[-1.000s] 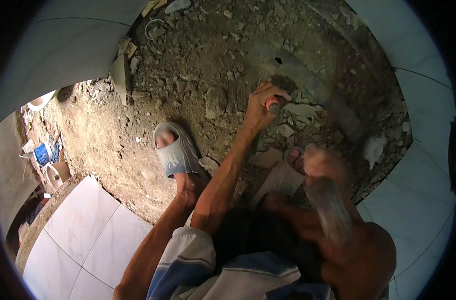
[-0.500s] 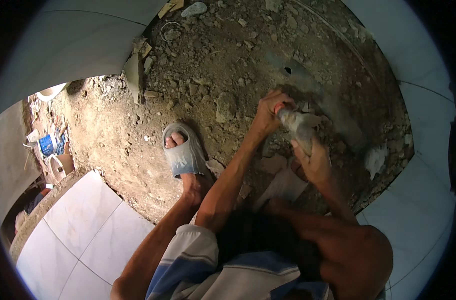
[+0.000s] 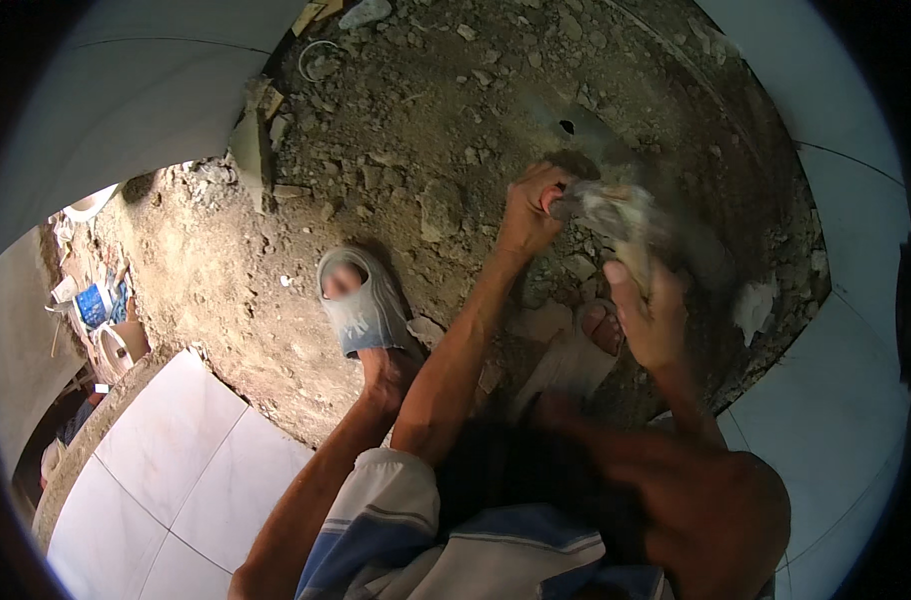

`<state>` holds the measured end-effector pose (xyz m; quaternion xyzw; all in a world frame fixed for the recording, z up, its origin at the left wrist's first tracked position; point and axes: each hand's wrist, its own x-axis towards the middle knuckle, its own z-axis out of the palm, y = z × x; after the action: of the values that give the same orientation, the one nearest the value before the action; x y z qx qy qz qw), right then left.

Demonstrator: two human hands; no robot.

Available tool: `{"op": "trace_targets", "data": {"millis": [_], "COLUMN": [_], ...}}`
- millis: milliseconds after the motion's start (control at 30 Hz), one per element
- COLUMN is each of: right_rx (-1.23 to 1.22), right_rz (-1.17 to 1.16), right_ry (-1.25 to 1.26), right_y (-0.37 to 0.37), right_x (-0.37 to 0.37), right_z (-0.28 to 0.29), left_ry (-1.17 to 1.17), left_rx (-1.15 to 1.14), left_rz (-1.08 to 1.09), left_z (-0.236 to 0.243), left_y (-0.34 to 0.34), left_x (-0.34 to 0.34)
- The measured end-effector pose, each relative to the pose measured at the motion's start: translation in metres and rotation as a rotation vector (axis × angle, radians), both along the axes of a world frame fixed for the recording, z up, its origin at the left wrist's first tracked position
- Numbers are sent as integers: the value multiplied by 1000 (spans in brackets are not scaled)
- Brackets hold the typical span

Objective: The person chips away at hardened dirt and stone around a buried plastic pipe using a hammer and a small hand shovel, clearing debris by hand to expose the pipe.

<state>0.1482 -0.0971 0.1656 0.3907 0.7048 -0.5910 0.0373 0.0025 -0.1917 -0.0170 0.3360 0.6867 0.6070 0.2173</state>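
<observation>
My left hand [image 3: 531,218] is closed around a chisel [image 3: 551,198], whose orange-red top end sticks out of the fist. Its lower end is hidden by the hand. Closed on a hammer's pale handle is my right hand [image 3: 658,315]. The hammer [image 3: 616,208], smeared by motion, has its dusty head close beside the chisel's top; whether they touch I cannot tell. Beyond both hands, a grey pipe-like piece [image 3: 586,130] with a dark hole lies partly buried in the broken dirt [image 3: 426,110].
My sandalled left foot [image 3: 361,305] stands on the dirt, and my right foot [image 3: 601,330] is beneath my right arm. White tiles [image 3: 156,450] edge the pit at left; tiled walls [image 3: 856,230] rise at right. Loose rubble [image 3: 441,210] and a broken slab [image 3: 251,150] lie about.
The hammer head has swung up and is now level with the chisel's top. My right hand has shifted right. My left hand keeps its hold on the chisel.
</observation>
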Motion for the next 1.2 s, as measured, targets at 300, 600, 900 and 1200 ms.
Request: {"op": "trace_targets", "data": {"millis": [300,600,900,1200], "right_rx": [138,15,103,345], "right_rz": [-301,-615,-525,-448], "right_ry": [-28,-159,-185,45], "right_y": [44,52,70,84], "right_x": [13,19,15,58], "right_z": [11,-21,-14,-17], "left_ry": [-614,96,261,108], "left_rx": [121,120,-23,-47], "left_rz": [358,-72,-141,99], "left_z": [52,39,5,9], "left_y": [-4,79,90,120], "left_x": [-65,1,29,28]}}
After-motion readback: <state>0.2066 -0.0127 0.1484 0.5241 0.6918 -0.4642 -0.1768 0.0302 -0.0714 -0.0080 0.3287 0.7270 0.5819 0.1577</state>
